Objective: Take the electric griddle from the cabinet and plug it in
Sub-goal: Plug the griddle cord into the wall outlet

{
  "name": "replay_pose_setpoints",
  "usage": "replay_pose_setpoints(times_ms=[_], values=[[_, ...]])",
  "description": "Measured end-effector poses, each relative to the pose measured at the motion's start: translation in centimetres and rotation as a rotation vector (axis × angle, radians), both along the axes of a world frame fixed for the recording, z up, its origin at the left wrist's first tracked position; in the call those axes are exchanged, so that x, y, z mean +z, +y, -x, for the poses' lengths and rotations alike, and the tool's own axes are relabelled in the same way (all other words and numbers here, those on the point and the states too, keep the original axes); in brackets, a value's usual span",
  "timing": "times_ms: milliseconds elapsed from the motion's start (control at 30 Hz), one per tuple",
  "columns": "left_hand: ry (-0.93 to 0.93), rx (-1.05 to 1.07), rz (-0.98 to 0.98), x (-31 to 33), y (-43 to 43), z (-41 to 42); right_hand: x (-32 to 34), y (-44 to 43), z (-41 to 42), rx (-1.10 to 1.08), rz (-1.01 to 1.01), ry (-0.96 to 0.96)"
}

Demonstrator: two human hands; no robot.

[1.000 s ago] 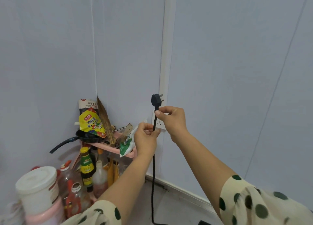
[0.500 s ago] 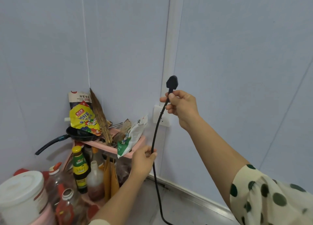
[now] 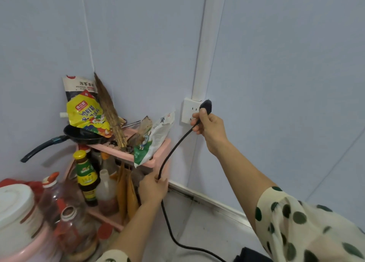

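My right hand [image 3: 209, 126] grips the black plug [image 3: 206, 106] and holds it right at the white wall socket [image 3: 188, 110], over the socket's right side. Whether the pins are in the socket is hidden by the plug and my fingers. The black cord [image 3: 173, 149] runs down from the plug through my left hand [image 3: 153, 188], which is closed around it lower down beside the pink shelf. From there the cord drops to the floor and curves right toward a dark object [image 3: 249, 254] at the bottom edge. The griddle itself cannot be made out.
A pink shelf rack [image 3: 162, 149] in the corner holds a black frying pan [image 3: 83, 136], snack bags and a bundle of skewers. Sauce and oil bottles [image 3: 87, 174] stand below it, with a white-lidded tub [image 3: 15, 206] at the left. A white cable duct [image 3: 207, 44] rises above the socket.
My right hand has lowered the plug from above the socket down onto it. My left hand has slid further down the cord, beside the rack. The view has tilted downward.
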State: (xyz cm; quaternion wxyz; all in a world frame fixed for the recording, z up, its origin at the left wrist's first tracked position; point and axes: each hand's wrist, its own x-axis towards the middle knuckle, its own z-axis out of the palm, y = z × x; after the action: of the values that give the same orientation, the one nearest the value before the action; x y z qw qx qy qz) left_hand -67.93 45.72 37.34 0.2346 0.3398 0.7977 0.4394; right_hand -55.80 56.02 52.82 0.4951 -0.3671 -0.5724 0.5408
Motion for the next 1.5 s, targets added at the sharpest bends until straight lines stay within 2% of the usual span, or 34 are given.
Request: replay_pose_setpoints(times_ms=[233,567,867,1267,1500], values=[[-0.139,-0.126,0.092,-7.1,1.7,0.8,-4.6,2.1,1.6,-0.023,0.025,-0.101],[-0.135,-0.209,0.111,-6.9,2.2,0.3,-6.7,4.5,3.0,-0.037,0.025,-0.172],[-0.113,-0.240,0.116,-6.6,2.4,-0.1,-7.9,4.6,4.2,-0.155,0.024,-0.110],[-0.052,-0.248,0.209,-5.7,2.1,-1.0,-6.5,4.7,4.4,-0.163,0.140,-0.068],[-0.052,-0.260,0.225,-5.7,2.3,-1.1,-6.1,5.4,4.7,-0.181,0.130,-0.129]])
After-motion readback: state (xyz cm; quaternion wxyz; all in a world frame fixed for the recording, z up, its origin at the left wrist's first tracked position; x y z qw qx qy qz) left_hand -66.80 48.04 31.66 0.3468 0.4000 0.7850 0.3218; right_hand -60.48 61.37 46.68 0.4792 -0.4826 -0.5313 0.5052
